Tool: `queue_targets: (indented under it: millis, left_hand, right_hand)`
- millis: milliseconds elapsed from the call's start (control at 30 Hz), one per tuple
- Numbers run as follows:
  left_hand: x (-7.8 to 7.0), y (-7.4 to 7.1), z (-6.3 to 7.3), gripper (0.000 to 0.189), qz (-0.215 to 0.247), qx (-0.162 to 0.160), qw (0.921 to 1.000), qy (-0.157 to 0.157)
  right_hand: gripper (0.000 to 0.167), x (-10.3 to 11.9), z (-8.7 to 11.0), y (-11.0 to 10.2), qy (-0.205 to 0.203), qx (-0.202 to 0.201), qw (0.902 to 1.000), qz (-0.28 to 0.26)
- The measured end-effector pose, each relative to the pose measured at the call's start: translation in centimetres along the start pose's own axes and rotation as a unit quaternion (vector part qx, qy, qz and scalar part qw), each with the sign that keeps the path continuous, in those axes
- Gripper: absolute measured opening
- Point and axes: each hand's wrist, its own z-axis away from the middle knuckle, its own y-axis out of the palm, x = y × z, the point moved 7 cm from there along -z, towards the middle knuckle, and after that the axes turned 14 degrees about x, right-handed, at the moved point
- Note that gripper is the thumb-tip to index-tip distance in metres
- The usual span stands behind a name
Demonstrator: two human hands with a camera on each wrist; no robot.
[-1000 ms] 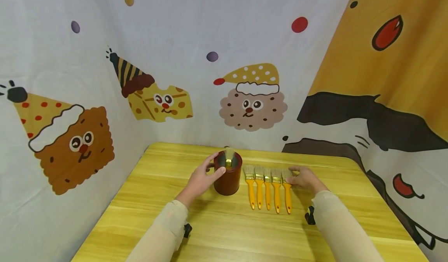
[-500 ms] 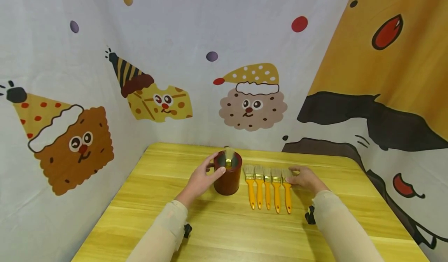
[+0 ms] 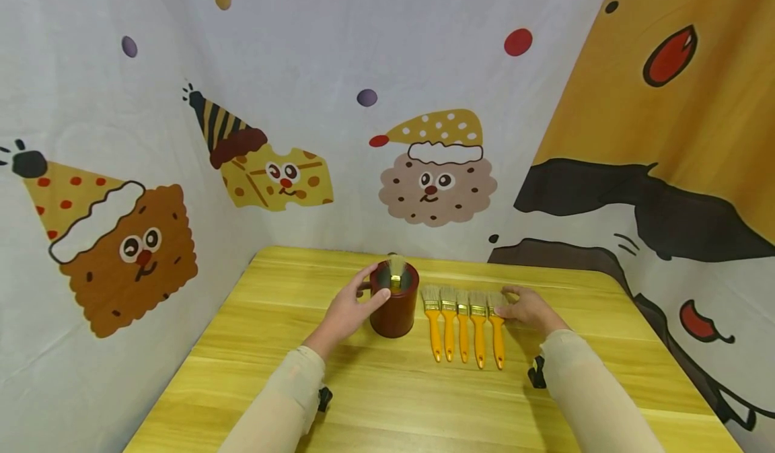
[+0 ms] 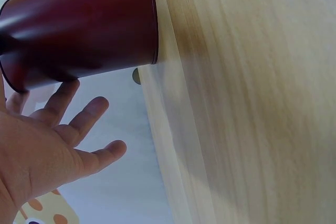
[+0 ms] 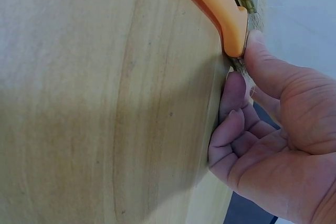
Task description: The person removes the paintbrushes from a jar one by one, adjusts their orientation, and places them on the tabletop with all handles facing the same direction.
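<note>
A dark red mug (image 3: 392,315) stands on the wooden table with one paintbrush (image 3: 396,271) in it, bristles up. My left hand (image 3: 346,310) rests against its handle side, thumb at the near rim and index finger at the far rim. In the left wrist view the other fingers (image 4: 86,116) are spread and fairly straight, some off the mug. Several orange-handled paintbrushes (image 3: 463,328) lie in a row right of the mug, bristles away from me. With thumb and fingertips, my right hand (image 3: 529,308) pinches the rightmost paintbrush (image 3: 498,342) near its metal band and bristles.
The wooden table (image 3: 375,399) reaches back to a printed cloth (image 3: 436,49) with cartoon food figures, which hangs behind and at both sides. A black wrist device (image 3: 536,372) sits under the right sleeve, and another (image 3: 324,398) under the left.
</note>
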Motion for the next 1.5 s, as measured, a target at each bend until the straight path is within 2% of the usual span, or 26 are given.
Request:
queue_targets:
  millis: [333,867,1500]
  left_hand:
    - [-0.1,0.0,0.0,0.077,-0.001,-0.002,1.0000,0.007]
    - [0.2,0.1,0.0,0.074,-0.001,0.000,1.0000,-0.003]
    - [0.2,0.1,0.1,0.075,0.004,0.002,1.0000,0.005]
  right_hand:
    - [0.081,0.0,0.0,-0.1,-0.002,-0.004,0.9999,-0.013]
    - [0.079,-1.2,-0.2,-0.2,-0.010,-0.018,0.9993,0.030]
    - [0.087,-1.1,-0.1,-0.1,-0.004,-0.018,0.9994,0.028]
